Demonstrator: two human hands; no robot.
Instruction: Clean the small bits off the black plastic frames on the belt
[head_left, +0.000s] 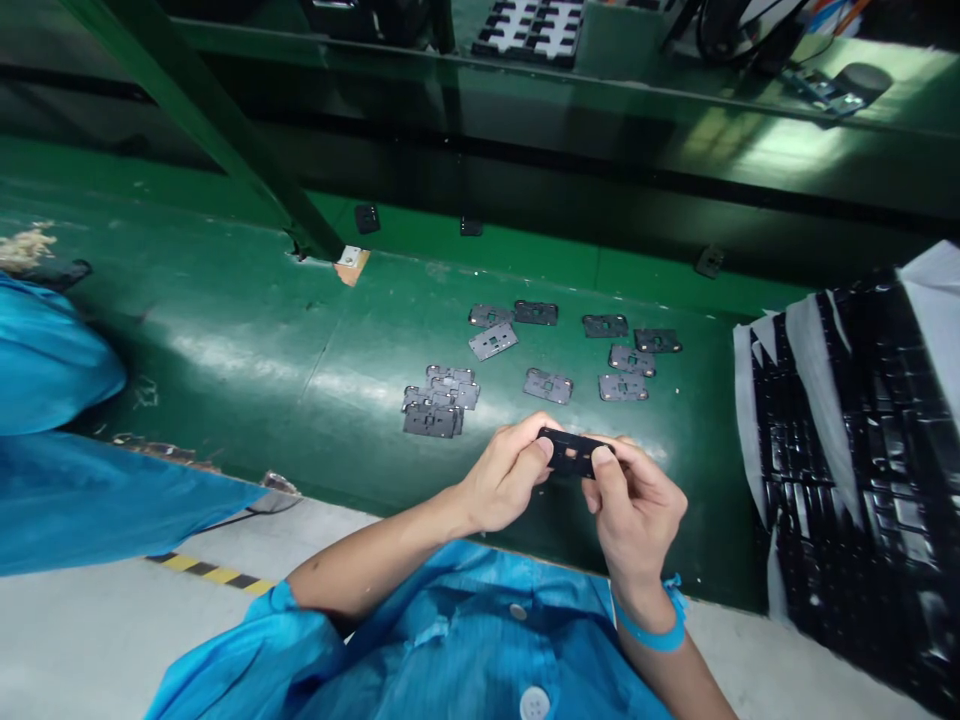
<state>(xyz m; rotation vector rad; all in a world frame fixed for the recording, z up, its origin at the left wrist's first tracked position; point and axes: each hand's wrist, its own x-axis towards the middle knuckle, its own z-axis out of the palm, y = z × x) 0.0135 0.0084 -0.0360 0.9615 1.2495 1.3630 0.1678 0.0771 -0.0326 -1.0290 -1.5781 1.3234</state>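
A flat black plastic plate with small cut-outs (571, 453) is held level above the front of the green bench. My left hand (510, 470) grips its left end, thumb on top and fingers behind. At the other end my right hand (634, 495) pinches it the same way, thumb on the face. Just beyond the hands lies a similar grey plate (548, 386). A small overlapping pile of such plates (433, 420) is to the left of it. More loose plates (622, 387) lie scattered to the right and behind.
On the right stand black moulded trays (847, 470) with whitish wrapping strips. A green post (225, 140) slants down to the green bench (247, 330). A raised shelf runs along the back, carrying a tray with white slots (531, 30). Another person's blue sleeve (52, 350) is at the left.
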